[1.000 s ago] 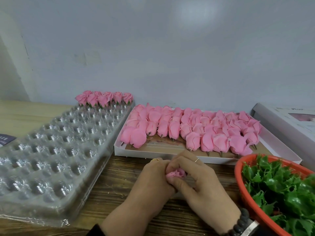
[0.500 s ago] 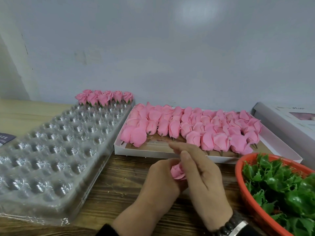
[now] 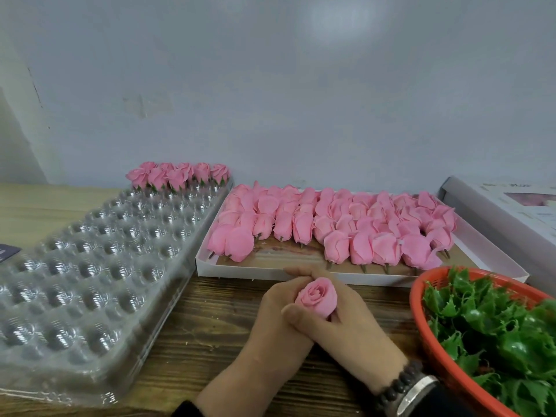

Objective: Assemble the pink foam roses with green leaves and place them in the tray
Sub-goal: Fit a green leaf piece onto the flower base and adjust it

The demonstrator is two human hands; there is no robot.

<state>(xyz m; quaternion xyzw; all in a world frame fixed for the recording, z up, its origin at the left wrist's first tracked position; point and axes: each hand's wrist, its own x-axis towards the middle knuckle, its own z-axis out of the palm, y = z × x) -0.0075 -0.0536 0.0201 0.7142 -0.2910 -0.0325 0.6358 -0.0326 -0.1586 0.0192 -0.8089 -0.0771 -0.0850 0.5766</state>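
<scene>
At the lower centre of the frame, both hands wrap around one pink rose, its open bloom facing up. The left hand curls its fingers against the flower's left side, and the right hand grips it from the right, thumb across the front. They hover over the wooden tabletop. A clear plastic tray fills the left, with finished roses at its far end. A white box of pink rose heads lies behind the hands. A red basket of green leaves sits at the lower right.
</scene>
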